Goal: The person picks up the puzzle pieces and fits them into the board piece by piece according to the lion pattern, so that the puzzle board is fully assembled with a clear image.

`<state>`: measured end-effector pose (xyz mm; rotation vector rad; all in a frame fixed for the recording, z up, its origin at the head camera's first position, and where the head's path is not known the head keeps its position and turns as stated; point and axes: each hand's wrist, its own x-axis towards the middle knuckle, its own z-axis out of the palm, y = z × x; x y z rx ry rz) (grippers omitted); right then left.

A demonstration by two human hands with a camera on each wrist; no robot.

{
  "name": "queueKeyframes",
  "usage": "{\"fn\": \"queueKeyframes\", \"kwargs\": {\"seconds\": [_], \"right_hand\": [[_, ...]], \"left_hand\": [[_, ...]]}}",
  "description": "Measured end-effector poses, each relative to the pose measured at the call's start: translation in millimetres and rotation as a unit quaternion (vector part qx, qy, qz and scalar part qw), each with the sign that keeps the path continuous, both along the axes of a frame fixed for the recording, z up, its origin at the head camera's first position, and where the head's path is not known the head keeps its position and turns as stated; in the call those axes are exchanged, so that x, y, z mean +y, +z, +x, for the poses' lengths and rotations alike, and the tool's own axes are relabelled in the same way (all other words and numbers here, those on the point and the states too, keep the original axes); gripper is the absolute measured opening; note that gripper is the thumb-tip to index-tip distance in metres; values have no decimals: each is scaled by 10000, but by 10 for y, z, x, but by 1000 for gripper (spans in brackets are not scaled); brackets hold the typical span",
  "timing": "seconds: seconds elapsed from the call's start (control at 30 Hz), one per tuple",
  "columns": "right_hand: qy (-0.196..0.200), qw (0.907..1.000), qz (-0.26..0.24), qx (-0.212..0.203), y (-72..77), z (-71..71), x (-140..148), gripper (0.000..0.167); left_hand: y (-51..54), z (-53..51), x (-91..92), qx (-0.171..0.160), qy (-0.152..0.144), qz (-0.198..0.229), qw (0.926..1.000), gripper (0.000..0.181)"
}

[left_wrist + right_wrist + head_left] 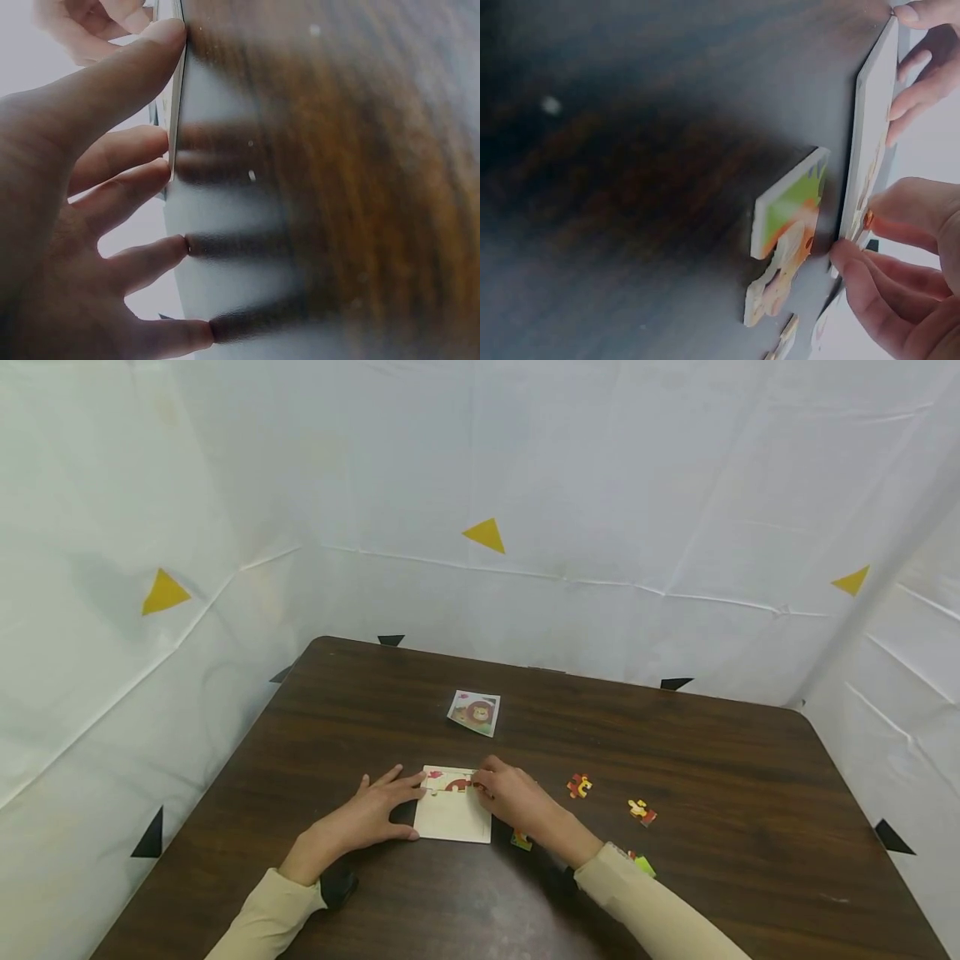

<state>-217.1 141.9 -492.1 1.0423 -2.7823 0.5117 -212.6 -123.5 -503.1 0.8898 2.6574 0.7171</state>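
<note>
A pale square puzzle board lies on the table, with several printed pieces along its far edge. My left hand is spread out, its thumb and fingertips touching the board's left side. In the left wrist view the thumb rests against the board's edge. Over the far right corner of the board, my right hand pinches a small orange-brown puzzle piece, mostly hidden by the fingers. Beside the board, close under the right wrist, lies a green and orange puzzle piece.
A picture card with a lion lies beyond the board on the dark wooden table. To the right are loose pieces: a red and yellow one, another, and a green one partly behind the sleeve.
</note>
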Motion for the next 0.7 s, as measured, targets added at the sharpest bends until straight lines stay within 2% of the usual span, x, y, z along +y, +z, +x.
{"fn": "queueKeyframes", "kwargs": {"seconds": [0.23, 0.4, 0.7], "right_hand": [[-75, 9960, 606, 653, -29, -1, -76, 9], [-127, 9910, 819, 1056, -57, 10, -104, 7], [-222, 9863, 1105, 1202, -58, 22, -128, 7]], "left_hand": [[-16, 3, -6, -22, 3, -26, 10000, 64], [-21, 0, 0, -22, 1, -53, 10000, 64], [-22, 4, -18, 50, -30, -20, 10000, 64]]}}
